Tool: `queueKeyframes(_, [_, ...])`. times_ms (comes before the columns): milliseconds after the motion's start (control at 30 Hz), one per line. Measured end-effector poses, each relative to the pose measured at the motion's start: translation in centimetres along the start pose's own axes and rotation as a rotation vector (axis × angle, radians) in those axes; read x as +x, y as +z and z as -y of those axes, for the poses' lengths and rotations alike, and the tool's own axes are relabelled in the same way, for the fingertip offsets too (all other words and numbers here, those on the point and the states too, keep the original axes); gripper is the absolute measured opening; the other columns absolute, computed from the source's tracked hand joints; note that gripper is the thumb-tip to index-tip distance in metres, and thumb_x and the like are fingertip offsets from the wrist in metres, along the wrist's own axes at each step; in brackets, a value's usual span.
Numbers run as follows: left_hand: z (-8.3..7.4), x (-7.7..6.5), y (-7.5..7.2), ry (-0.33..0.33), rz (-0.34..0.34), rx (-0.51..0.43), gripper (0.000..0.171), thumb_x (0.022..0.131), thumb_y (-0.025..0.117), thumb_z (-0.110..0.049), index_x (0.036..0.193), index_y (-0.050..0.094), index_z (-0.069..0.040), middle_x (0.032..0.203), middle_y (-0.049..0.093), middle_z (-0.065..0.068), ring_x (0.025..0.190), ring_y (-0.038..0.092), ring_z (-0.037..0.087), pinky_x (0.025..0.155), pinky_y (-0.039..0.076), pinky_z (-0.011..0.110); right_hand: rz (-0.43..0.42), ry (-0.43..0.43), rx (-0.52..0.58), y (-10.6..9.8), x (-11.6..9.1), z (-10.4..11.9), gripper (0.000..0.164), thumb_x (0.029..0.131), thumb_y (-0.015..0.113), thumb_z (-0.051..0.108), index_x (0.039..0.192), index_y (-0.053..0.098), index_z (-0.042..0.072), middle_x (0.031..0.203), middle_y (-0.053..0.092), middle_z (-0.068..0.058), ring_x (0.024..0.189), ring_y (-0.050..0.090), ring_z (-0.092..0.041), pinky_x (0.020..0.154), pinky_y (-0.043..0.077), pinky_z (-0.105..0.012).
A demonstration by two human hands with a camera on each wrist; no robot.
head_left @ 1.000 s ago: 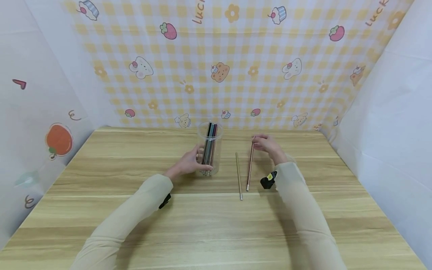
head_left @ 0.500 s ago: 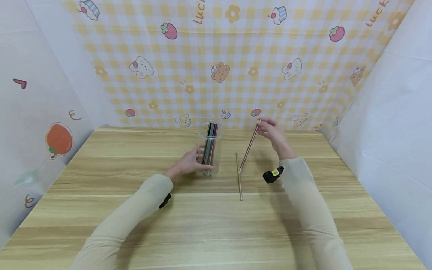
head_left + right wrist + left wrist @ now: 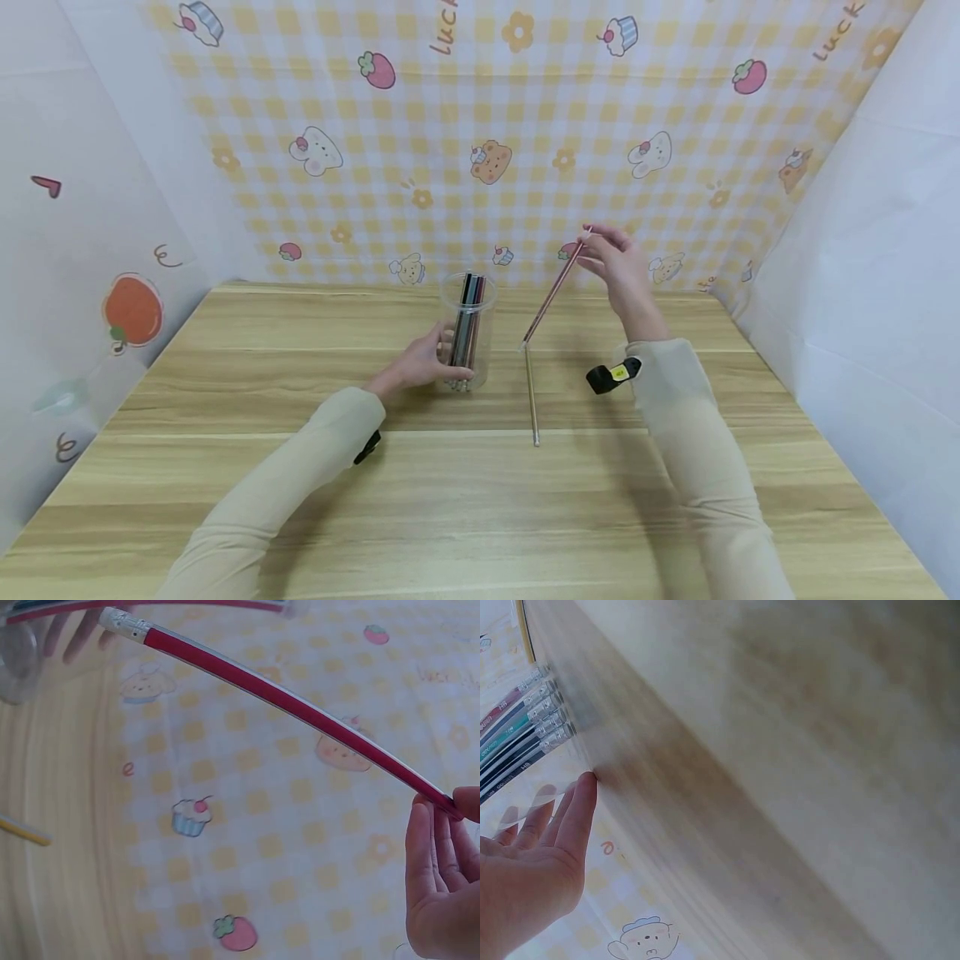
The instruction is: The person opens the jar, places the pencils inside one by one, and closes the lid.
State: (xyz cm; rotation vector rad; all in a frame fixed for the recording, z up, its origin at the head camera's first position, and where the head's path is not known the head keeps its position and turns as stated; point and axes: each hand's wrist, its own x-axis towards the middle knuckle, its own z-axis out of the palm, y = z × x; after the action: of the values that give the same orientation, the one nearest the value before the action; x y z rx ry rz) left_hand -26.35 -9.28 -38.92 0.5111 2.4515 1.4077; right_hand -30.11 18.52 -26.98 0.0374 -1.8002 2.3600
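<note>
A clear plastic cup (image 3: 486,346) stands upright near the middle of the table, holding a bundle of pencils (image 3: 466,325) that lean inside it. Around its lower part my left hand (image 3: 420,362) has its thumb in front and fingers behind. My right hand (image 3: 628,271), raised at the right, pinches a red pencil (image 3: 262,691) by one end. The pencil slants down to the left, its eraser end (image 3: 126,624) lowest. A gold-yellow pencil (image 3: 532,398) lies on the table, its far tip just below that eraser in the head view.
The wood-grain table (image 3: 465,508) meets a yellow checked cloth backdrop (image 3: 420,167) behind. White panels (image 3: 862,250) stand at both sides. A black wrist camera (image 3: 611,376) sits at the right cuff.
My right hand has lifted the red pencil off the table, up and slightly right, and tilted it so its eraser end swings left toward the cup. The left hand and cup stay put.
</note>
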Motion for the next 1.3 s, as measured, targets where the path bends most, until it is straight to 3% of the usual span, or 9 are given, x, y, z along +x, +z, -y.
queueKeyframes(133, [-1.6, -0.9, -0.2, -0.011, 0.012, -0.004, 0.083, 0.071, 0.075, -0.019, 0.134, 0.023, -0.003, 0.127, 0.038, 0.026, 0.113, 0.038, 0.038, 0.095, 0.029, 0.049, 0.005, -0.055, 0.068, 0.6, -0.2, 1.4, 0.016, 0.082, 0.057, -0.001, 0.098, 0.058, 0.000, 0.084, 0.059, -0.008, 0.070, 0.060, -0.016, 0.069, 0.050, -0.025])
queueKeyframes(367, [1.5, 0.9, 0.3, -0.005, -0.024, 0.021, 0.089, 0.064, 0.078, -0.034, 0.134, 0.025, -0.013, 0.126, 0.041, 0.017, 0.110, 0.043, 0.031, 0.093, 0.033, 0.045, -0.001, -0.120, 0.165, 1.5, -0.7, 3.4, 0.013, 0.081, 0.060, -0.002, 0.094, 0.059, 0.000, 0.083, 0.060, -0.011, 0.071, 0.059, -0.017, 0.067, 0.051, -0.025])
queueKeyframes(700, [1.5, 0.8, 0.3, -0.001, -0.020, 0.027, 0.090, 0.064, 0.077, -0.036, 0.134, 0.025, -0.013, 0.126, 0.041, 0.017, 0.110, 0.043, 0.031, 0.093, 0.033, 0.045, 0.003, -0.214, 0.227, 2.3, -1.5, 5.2, 0.019, 0.079, 0.063, 0.000, 0.097, 0.059, -0.001, 0.089, 0.058, -0.013, 0.075, 0.058, -0.020, 0.069, 0.050, -0.026])
queueKeyframes(800, [1.2, 0.7, 0.2, 0.001, -0.012, 0.022, 0.088, 0.065, 0.077, -0.035, 0.133, 0.025, -0.013, 0.126, 0.041, 0.018, 0.110, 0.043, 0.032, 0.093, 0.033, 0.045, 0.002, -0.232, 0.244, 2.6, -1.7, 5.4, 0.017, 0.079, 0.064, 0.000, 0.096, 0.060, 0.000, 0.088, 0.058, -0.012, 0.076, 0.058, -0.020, 0.069, 0.050, -0.026])
queueKeyframes(1067, [-1.7, -0.9, -0.3, -0.002, 0.020, -0.009, 0.079, 0.071, 0.075, -0.018, 0.132, 0.026, -0.006, 0.126, 0.038, 0.025, 0.111, 0.042, 0.038, 0.094, 0.030, 0.048, 0.007, -0.280, 0.288, 3.9, -2.0, 5.3, 0.011, 0.080, 0.061, -0.004, 0.089, 0.061, 0.001, 0.080, 0.059, -0.010, 0.071, 0.059, -0.019, 0.064, 0.051, -0.026])
queueKeyframes(1167, [-1.6, -0.9, -0.2, 0.000, 0.019, -0.001, 0.080, 0.071, 0.074, -0.017, 0.133, 0.025, -0.005, 0.127, 0.038, 0.025, 0.110, 0.042, 0.039, 0.094, 0.031, 0.048, 0.010, -0.282, 0.262, 4.4, -2.1, 4.8, 0.011, 0.080, 0.061, -0.004, 0.089, 0.060, 0.002, 0.081, 0.059, -0.010, 0.072, 0.059, -0.019, 0.066, 0.051, -0.026])
queueKeyframes(1300, [0.0, 0.0, 0.0, 0.006, 0.011, -0.005, 0.083, 0.069, 0.076, -0.024, 0.133, 0.025, -0.010, 0.127, 0.039, 0.023, 0.110, 0.042, 0.038, 0.094, 0.031, 0.048, 0.021, -0.283, 0.197, 5.1, -2.2, 3.9, 0.011, 0.080, 0.061, -0.002, 0.090, 0.060, 0.004, 0.084, 0.059, -0.009, 0.074, 0.060, -0.019, 0.068, 0.051, -0.027])
